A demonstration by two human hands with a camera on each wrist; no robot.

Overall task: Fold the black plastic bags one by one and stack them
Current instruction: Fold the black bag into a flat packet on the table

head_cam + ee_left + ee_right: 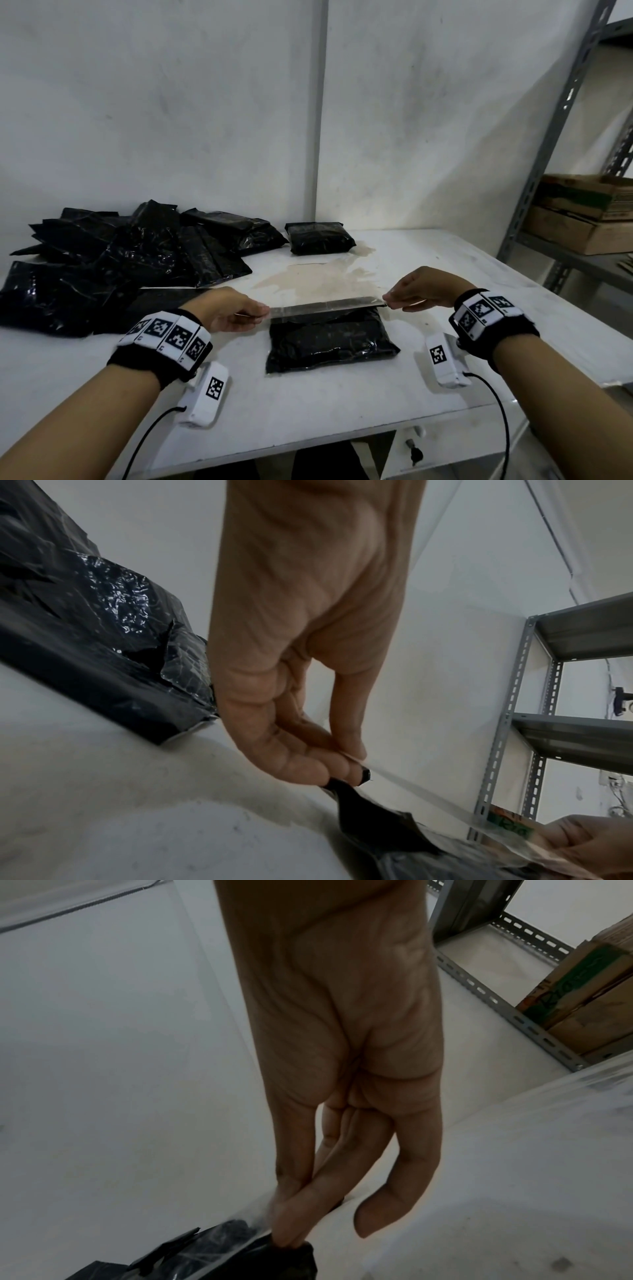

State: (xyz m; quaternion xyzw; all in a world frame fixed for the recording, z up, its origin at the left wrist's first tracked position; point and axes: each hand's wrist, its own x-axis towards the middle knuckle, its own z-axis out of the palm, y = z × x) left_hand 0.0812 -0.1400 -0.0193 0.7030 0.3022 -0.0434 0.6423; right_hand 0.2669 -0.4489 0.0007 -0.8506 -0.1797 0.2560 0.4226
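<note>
A black plastic bag (pixel 330 342) lies flat on the white table (pixel 342 411) in front of me, its clear shiny flap (pixel 325 304) raised along the far edge. My left hand (pixel 255 313) pinches the flap's left corner; in the left wrist view thumb and fingers (pixel 322 769) close on that corner (pixel 365 775). My right hand (pixel 390 298) pinches the right corner, and the right wrist view shows the fingertips (pixel 284 1229) gripping the bag's edge (pixel 240 1240). A folded black bag (pixel 320 238) sits at the back of the table.
A loose heap of several black bags (pixel 113 260) covers the table's back left. A brownish stain (pixel 318 279) marks the tabletop beyond the bag. A grey metal shelf (pixel 534 192) with cardboard boxes (pixel 582 212) stands to the right. White walls close the back.
</note>
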